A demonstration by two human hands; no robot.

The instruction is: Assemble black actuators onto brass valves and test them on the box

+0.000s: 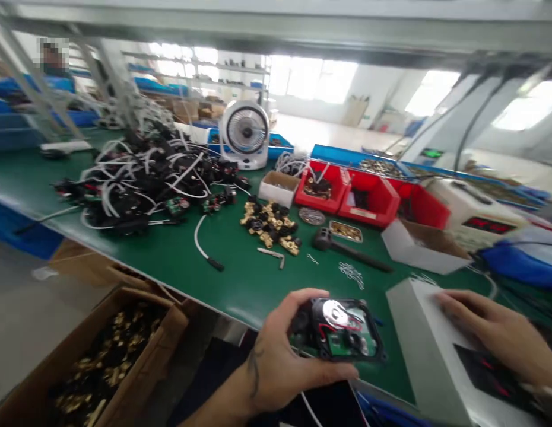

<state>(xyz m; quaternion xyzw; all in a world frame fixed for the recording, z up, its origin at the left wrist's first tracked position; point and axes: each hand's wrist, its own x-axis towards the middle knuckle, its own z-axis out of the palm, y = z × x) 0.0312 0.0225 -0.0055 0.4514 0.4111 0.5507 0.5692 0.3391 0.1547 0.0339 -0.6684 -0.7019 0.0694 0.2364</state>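
Ok so here's us at the green bench [240, 279]. Right at its near edge our left hand [280, 362] is wrapped around an open black housing [340, 329], thumb over the top and fingers underneath, and we can see a green circuit board, a shiny metal disc and red wires inside it. The housing sits just above the bench's front lip. Our right hand [494, 332] lies flat and loose on top of a white tester box [430, 356] at the bench's near right corner, gripping nothing, beside a dark panel with red digits. Below the bench's front edge on the left there's a cardboard carton [102, 362] full of brass fittings. Around the middle of the bench we've got a black mallet [347, 249], a pile of brass valve bodies [271, 225], a white tube with a black tip [202, 243] and a little tray of brass bits [346, 230]. Further back on the bench sit red parts bins [369, 198], with a small cardboard box [278, 187] just left of them. On the bench's left side there's a big tangle of black units with white leads [142, 178]. At the bench's far edge stands a white desk fan [244, 131].
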